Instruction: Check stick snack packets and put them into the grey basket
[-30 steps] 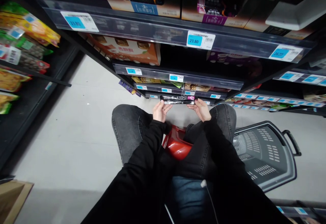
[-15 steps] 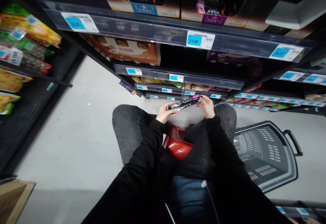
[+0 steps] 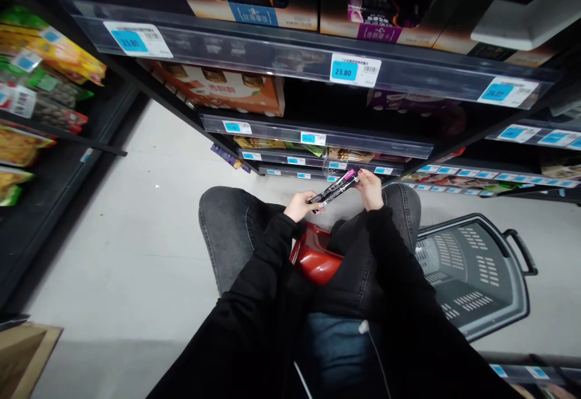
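Observation:
I hold a long, thin black packet (image 3: pixel 334 187) with white print and a pink end between both hands, above my knees. My left hand (image 3: pixel 300 206) grips its lower near end. My right hand (image 3: pixel 368 188) pinches the raised pink end. The packet slants up to the right, in front of the lowest shelf rails. My sleeves are black and my knees in grey jeans are bent.
A red stool (image 3: pixel 315 257) shows between my legs. A grey shopping basket (image 3: pixel 472 272) sits on the floor at my right. Dark shelves with blue price tags (image 3: pixel 354 71) and boxed goods rise ahead. Snack bags (image 3: pixel 40 60) hang left. A cardboard box corner (image 3: pixel 22 353) lies bottom left.
The packet was level a second ago; it now slants, pink end up. My left hand has moved right and toward me, and my right hand has risen slightly.

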The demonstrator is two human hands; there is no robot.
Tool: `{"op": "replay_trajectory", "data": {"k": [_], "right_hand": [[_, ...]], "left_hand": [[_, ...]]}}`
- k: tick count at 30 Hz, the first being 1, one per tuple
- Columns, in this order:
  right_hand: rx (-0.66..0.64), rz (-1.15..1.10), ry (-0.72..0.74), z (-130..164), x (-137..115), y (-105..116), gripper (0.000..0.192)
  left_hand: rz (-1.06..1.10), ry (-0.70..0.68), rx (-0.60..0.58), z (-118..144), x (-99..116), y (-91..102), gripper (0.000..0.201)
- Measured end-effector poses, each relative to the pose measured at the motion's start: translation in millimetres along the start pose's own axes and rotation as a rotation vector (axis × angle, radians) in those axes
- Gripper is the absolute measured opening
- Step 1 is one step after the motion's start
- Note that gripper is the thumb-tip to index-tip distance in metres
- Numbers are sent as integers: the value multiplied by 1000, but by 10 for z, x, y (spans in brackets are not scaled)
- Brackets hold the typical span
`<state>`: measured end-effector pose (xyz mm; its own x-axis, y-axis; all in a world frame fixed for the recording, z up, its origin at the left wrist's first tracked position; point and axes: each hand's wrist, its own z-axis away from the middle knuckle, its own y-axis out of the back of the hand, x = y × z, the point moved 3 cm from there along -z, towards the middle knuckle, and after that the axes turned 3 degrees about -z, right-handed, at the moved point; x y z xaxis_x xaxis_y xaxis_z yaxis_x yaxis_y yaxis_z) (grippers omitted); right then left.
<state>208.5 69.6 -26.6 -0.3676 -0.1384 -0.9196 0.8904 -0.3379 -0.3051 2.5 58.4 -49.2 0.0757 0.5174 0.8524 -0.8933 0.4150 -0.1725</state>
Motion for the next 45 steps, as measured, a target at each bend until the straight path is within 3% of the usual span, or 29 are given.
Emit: {"op": "replay_trajectory", "data": {"k": [4, 9, 12, 17, 21, 34, 41, 45], "right_hand": [[-27, 6, 14, 10, -27, -9, 26], [-90, 219, -29, -26, 67, -40, 32], [-148, 353, -84, -28, 137, -89, 35], [-282, 304, -158, 49, 173, -194, 46], [-353, 246, -130, 123, 156, -264, 62], [-172, 194, -102, 129, 182, -285, 37], [-128, 234, -77, 144, 156, -297, 31], [-89, 280, -53, 140, 182, -286, 22]], "left_hand": [[-65, -28, 7, 30, 49, 2, 37], [-333, 5, -151, 45, -24, -70, 31], [-430, 6, -184, 42, -64, -141, 28], [-266, 37, -163, 30, -54, -191, 30], [-183, 46, -129, 24, -42, -176, 32], [-241, 0, -92, 21, -46, -196, 30], [-236, -117, -63, 35, -33, -249, 41], [-217, -107, -81, 49, -13, -277, 38]]}}
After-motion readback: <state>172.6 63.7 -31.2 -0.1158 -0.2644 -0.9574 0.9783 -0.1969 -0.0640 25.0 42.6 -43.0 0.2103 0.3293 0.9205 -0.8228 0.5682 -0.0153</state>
